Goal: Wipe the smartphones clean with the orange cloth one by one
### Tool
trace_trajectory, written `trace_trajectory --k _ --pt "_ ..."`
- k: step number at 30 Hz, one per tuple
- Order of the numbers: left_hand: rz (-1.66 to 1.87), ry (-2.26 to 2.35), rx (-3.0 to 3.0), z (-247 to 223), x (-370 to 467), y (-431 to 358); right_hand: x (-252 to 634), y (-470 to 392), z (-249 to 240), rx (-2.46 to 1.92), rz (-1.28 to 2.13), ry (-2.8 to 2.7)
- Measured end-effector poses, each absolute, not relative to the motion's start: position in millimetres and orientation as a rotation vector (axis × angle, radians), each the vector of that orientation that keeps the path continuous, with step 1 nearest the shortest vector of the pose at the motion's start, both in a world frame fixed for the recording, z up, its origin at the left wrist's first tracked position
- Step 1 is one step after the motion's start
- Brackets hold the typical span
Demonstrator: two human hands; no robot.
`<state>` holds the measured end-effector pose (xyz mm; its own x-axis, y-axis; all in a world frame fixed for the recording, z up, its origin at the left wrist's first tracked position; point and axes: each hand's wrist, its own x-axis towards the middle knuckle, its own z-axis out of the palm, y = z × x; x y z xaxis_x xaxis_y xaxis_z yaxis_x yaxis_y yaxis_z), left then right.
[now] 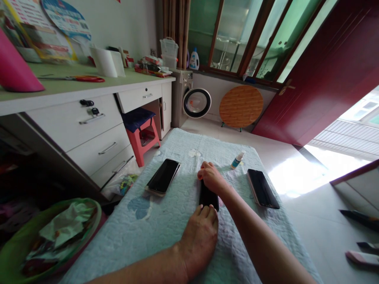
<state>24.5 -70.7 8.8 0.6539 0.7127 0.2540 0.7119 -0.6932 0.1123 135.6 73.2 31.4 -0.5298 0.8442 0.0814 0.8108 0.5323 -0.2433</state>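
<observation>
daylight glares white off the floor [296, 175].

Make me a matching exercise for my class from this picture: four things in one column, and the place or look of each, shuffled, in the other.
Things
1. Middle phone
2. Spray bottle
3. Round wooden board
4. Stool

Place or look
A. Pinkish red, with a dark blue cushion on top
B. On edge below the window
C. Between the other two phones, with the right hand at its far end and the left hand at its near end
D. Upright on the quilted cover, with a white top

Right pairs
1-C
2-D
3-B
4-A
</observation>
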Motion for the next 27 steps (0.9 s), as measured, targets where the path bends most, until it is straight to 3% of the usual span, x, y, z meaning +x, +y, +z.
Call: trace_trajectory --k 11,21,27 --pt "0.437 1.262 2.699 4.3 27.1 -69.7 134.6 31.5 41.8 -0.998 0.744 -2.821" --pt "0.417 1.212 2.852 11.7 25.0 -71.8 143.0 78.7 25.7 -1.323 0.358 -2.573" --pt "0.382 1.226 2.904 13.7 26.4 -71.9 145.2 104.4 17.1 -1.518 0.304 -2.393"
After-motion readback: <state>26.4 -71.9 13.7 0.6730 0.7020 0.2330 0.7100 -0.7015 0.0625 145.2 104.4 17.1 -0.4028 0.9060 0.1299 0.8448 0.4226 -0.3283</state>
